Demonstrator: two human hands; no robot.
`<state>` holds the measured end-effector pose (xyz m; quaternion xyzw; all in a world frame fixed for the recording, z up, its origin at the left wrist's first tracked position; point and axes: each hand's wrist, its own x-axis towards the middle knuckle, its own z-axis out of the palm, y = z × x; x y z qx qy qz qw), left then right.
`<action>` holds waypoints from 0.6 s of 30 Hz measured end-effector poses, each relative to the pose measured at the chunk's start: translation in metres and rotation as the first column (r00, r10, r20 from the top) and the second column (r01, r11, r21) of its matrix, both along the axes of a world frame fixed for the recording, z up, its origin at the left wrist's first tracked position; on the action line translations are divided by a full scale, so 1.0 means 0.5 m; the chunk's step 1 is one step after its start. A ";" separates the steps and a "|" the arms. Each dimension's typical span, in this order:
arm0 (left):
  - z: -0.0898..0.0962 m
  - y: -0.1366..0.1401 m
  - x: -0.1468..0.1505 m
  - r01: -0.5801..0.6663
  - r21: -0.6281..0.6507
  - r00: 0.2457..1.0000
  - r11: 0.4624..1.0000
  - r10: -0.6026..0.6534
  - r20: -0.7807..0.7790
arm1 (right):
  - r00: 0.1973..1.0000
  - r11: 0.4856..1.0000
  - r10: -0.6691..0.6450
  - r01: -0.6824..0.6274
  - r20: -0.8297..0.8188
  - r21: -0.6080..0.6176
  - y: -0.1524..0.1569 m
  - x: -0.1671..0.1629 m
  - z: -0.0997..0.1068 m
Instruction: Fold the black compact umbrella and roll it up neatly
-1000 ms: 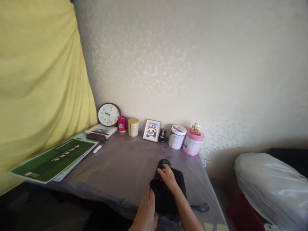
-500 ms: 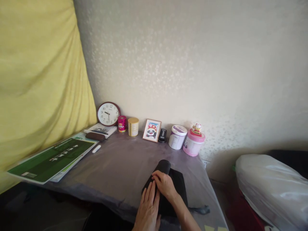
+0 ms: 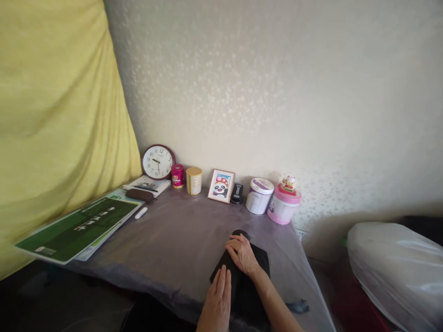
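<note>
A black folded bundle, apparently cloth [image 3: 255, 260], lies near the front right of the table, with a thick rolled ridge ending in a rounded far tip. My left hand [image 3: 218, 295] rests flat on its near left side, fingers stretched out and close together. Farther up the bundle, my right hand [image 3: 242, 256] is laid over the roll, its fingers extended across the top just below the tip. Neither palm shows, and part of the bundle is hidden under my hands and right forearm. To the right lies a dark bluish strip [image 3: 298, 306].
Along the wall stand a clock [image 3: 158, 162], a pink tin [image 3: 177, 176], a yellow-lidded can [image 3: 194, 181], a panda picture frame [image 3: 221, 186], a white tub [image 3: 259, 197] and a pink tub [image 3: 284, 206]. Green booklets [image 3: 79, 230] lie at the left. A plastic-wrapped bulk [image 3: 398, 258] sits beyond the right edge.
My right hand has slid away from my left toward the far tip, and its fingers have straightened over the roll. My left hand stays flat. The view has shifted slightly.
</note>
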<state>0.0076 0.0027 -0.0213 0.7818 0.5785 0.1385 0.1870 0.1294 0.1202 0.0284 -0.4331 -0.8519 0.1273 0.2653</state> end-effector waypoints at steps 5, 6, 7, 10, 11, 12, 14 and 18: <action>0.016 0.000 -0.005 -0.010 -0.063 0.996 0.998 0.016 0.093 | 0.993 0.993 -0.114 0.114 0.028 0.002 0.061 0.007 -0.014; 0.020 -0.001 -0.006 -0.011 -0.076 0.993 0.997 0.019 0.115 | 0.992 0.993 -0.121 0.121 0.030 0.005 0.071 0.008 -0.016; 0.024 -0.003 -0.008 -0.011 -0.088 0.991 0.996 0.023 0.134 | 0.991 0.992 -0.127 0.127 0.028 0.010 0.080 0.010 -0.017; 0.038 -0.009 -0.009 -0.016 -0.104 0.986 0.994 0.033 0.165 | 0.975 0.975 -0.221 0.220 0.018 0.012 0.094 0.021 -0.018; 0.041 -0.011 -0.009 -0.015 -0.104 0.986 0.994 0.032 0.162 | 0.959 0.959 -0.284 0.283 0.012 0.005 0.094 0.029 -0.017; 0.044 -0.014 -0.009 -0.016 -0.102 0.987 0.995 0.032 0.155 | 0.936 0.936 -0.351 0.351 0.005 -0.003 0.091 0.040 -0.016; 0.049 -0.019 -0.009 -0.020 -0.087 0.988 0.996 0.033 0.149 | 0.875 0.875 -0.485 0.485 -0.011 -0.020 0.078 0.075 -0.015; 0.049 -0.029 -0.010 -0.054 -0.040 0.974 0.998 0.062 0.217 | 0.750 0.751 -0.660 0.658 -0.036 -0.051 0.026 0.170 -0.029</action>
